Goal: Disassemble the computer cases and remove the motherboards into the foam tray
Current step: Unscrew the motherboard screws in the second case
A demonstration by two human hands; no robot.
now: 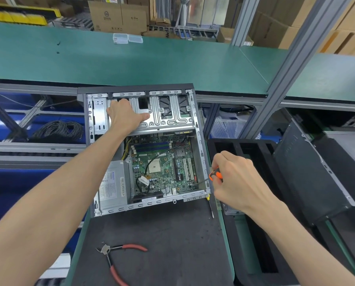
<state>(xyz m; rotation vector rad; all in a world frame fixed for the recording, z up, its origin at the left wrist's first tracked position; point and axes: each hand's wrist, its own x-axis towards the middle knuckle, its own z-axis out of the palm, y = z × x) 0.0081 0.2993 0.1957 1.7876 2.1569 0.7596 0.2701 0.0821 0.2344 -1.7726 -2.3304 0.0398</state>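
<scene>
The right hand (232,180) is clenched round an orange-and-black screwdriver (214,175), its thin shaft slanting toward eight o'clock onto the board (164,164) near the case (201,145) wall; the left hand (124,115), fingers flat and unclenched, presses the ribbed steel drive cage (168,116) at twelve o'clock; best to seat the tip squarely and keep that brace firm, lest it skid across the green, densely studded board; the black foam tray (242,147) lies at three o'clock; red-handled cutters (119,259) lie on the dark mat at six.
</scene>
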